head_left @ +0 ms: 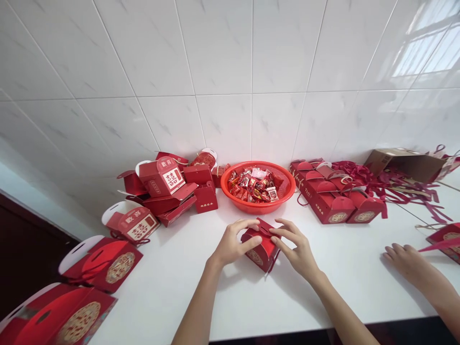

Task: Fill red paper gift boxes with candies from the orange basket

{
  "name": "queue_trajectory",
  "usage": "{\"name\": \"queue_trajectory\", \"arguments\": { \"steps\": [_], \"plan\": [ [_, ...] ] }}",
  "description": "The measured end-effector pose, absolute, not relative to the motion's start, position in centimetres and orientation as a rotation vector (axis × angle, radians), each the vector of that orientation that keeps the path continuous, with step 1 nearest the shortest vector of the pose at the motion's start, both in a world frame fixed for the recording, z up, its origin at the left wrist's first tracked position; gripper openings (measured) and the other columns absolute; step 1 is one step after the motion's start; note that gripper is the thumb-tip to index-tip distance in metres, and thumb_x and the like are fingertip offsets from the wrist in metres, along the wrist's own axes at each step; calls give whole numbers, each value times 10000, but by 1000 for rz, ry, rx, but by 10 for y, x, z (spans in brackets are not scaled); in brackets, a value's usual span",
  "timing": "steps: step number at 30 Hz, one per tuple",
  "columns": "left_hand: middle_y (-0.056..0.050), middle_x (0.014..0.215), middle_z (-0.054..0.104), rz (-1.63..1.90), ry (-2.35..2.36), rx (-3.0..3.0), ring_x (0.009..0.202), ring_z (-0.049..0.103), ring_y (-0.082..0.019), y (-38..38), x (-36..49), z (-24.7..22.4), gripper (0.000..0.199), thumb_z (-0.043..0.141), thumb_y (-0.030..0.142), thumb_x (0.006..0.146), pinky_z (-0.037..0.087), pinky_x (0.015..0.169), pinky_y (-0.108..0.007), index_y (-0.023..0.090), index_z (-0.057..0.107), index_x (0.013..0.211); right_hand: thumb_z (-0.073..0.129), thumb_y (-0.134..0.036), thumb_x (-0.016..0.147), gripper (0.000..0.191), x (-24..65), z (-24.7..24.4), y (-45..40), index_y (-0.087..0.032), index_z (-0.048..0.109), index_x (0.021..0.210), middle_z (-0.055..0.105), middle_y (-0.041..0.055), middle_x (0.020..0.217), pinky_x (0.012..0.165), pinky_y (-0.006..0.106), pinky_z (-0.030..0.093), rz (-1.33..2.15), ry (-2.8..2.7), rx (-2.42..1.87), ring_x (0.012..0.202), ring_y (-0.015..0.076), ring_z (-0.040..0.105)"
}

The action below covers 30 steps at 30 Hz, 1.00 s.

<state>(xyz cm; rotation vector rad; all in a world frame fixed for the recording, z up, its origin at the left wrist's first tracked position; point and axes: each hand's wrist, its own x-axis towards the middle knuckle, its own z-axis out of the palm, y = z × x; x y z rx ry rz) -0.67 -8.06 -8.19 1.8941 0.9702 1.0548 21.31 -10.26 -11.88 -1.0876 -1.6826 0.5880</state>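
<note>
Between my two hands a small red gift box [265, 251] stands on the white table, its top flaps folded together and a dark red cord hanging at its right side. My left hand [232, 244] grips the box from the left, thumb on the front flap and fingers behind the top. From the right, my right hand [298, 247] pinches the top edge with thumb and fingertips. Just behind the box sits a red plastic basket [258, 207] full of wrapped candies [251, 184].
Open red boxes [113, 266] line the left side, beside a pile of folded boxes [161, 177]. Closed boxes [328, 201], dark red ribbons [391, 182] and a cardboard carton [402, 160] stand at right. Another person's hand [408, 263] rests near a red ribbon [438, 245]. A tiled wall [223, 124] bounds the back.
</note>
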Motion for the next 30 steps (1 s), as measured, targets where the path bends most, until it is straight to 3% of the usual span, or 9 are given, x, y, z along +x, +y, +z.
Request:
{"name": "queue_trajectory", "arguments": {
  "steps": [2,5,8,11,17,24,30],
  "plan": [
    [-87,1081,730,1127,1096,1919,1020,679,-245,-79,-1,-87,392,712,418,823,529,948,-401,221,691,1162,611,-424,925,263,212,-121,-104,-277,769,1074,626,117,1276,905,431,560,609,-1704,-1076,1055,263,653],
    [-111,1276,637,1131,1195,1980,1184,617,-261,-77,6,-96,382,699,403,841,495,1023,-419,243,689,1188,569,-428,950,286,212,-123,-105,-266,771,1072,611,128,1306,876,429,572,645,-1713,-1057,982,243,672],
    [-102,1375,576,1050,1197,1998,1281,563,-269,-76,8,-102,290,660,375,875,466,1073,-428,267,726,1135,561,-456,948,309,212,-122,-105,-264,755,1092,599,130,1329,889,433,569,668,-1699,-1055,1034,260,664],
    [-91,1334,617,1055,1206,1961,1253,586,-268,-76,8,-103,234,661,343,868,470,1070,-431,266,745,1072,555,-517,933,356,213,-123,-104,-241,718,1088,643,133,1236,858,417,574,662,-1628,-1114,1043,271,662],
    [-74,1173,708,1101,1247,1872,1139,651,-244,-75,7,-98,188,628,299,867,501,1021,-407,238,731,1012,518,-669,886,477,215,-131,-102,-213,653,839,691,93,884,751,389,558,814,-1652,-1296,809,236,664],
    [-54,1071,730,1078,1239,1861,1026,686,-230,-75,3,-96,201,658,275,829,535,951,-377,242,718,1018,572,-668,840,474,215,-133,-106,-212,593,711,652,65,757,705,379,500,924,-1679,-1392,721,223,597],
    [-49,1014,667,1074,1317,1886,969,686,-229,-73,1,-99,214,709,304,794,538,937,-387,259,736,1002,699,-579,787,403,216,-113,-116,-192,610,718,622,19,716,686,316,470,1398,-1518,-1087,681,171,554]
  ]
}}
